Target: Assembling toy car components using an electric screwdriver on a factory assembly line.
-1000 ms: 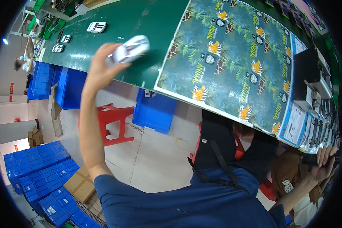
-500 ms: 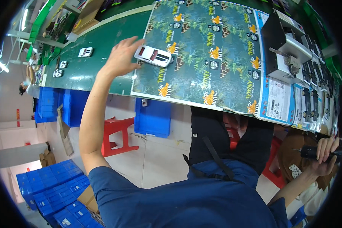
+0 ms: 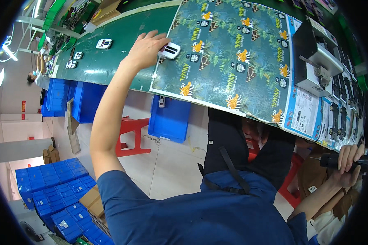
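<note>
My left hand (image 3: 146,50) is closed over the left end of a white toy car (image 3: 171,50) with dark stripes, near the left edge of the printed mat. My fingers hide that end of the car. At the far right, my right hand (image 3: 349,160) grips a black electric screwdriver (image 3: 330,161), its thin bit pointing left, just off the table's front edge. Further left on the green table stand another white toy car (image 3: 104,43) and smaller white cars (image 3: 71,64).
A black-and-silver fixture (image 3: 315,65) stands right on the animal-print mat (image 3: 221,87), beside rows of dark car parts (image 3: 337,118). Below are a blue bin (image 3: 169,122), a red stool (image 3: 133,136) and stacked blue crates (image 3: 53,175). A co-worker (image 3: 39,77) is at far left.
My left hand has closed over the near white car, and the car has shifted left on the mat. My right hand keeps the screwdriver. The whole view has shifted slightly.
</note>
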Demonstrator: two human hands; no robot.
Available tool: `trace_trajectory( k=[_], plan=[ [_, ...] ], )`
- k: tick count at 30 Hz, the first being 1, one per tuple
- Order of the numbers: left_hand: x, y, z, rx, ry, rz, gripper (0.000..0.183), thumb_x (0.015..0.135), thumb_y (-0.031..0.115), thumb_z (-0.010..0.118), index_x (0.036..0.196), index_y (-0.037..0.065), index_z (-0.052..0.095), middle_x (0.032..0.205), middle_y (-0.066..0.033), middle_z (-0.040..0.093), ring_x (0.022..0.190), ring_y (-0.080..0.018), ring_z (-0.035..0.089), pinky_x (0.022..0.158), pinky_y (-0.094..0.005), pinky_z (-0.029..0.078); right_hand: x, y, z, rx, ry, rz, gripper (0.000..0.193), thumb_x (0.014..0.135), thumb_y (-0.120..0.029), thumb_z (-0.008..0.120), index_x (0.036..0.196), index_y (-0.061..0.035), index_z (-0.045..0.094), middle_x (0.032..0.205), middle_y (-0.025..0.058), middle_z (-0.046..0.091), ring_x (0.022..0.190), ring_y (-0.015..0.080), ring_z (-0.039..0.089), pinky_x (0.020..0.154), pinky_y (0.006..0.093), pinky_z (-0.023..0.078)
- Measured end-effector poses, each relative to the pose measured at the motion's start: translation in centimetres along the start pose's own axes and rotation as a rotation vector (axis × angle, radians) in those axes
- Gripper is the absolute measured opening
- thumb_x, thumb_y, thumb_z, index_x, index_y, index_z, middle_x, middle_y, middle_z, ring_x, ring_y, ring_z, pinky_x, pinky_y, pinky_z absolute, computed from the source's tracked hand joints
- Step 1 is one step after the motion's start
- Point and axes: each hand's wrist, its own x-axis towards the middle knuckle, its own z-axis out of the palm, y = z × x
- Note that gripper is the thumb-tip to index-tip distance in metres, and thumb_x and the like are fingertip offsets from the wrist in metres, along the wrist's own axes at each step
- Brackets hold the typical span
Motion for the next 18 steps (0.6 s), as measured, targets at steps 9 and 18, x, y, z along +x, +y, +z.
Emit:
trace_trajectory(
  k=[9,18],
  plan=[
    [-0.8,5.6,-1.1,-1.769,-0.181,-0.003,0.073,0.075,0.032,0.085,0.133,-0.001,0.056,0.128,-0.0139,0.064,0.117,-0.0253,0.063,0.104,-0.0419,0.048,1.4,1.8,-1.0,-0.220,0.088,-0.047,0.021,0.096,-0.019,0.058,0.106,-0.0040,0.049,0.074,0.0000,0.042,0.060,0.0093,0.041,0.062,0.0255,0.035],
    [0.5,26.1,1.9,-2.883,-0.122,0.321,0.072,0.103,0.047,0.040,0.156,0.007,0.014,0.128,-0.0271,0.054,0.112,-0.0385,0.061,0.092,-0.0595,0.052,4.9,5.4,-0.6,-0.276,0.371,-0.106,0.050,0.089,-0.013,0.072,0.131,0.0054,0.052,0.092,0.0083,0.064,0.083,0.0159,0.062,0.087,0.0343,0.050]
  ],
)
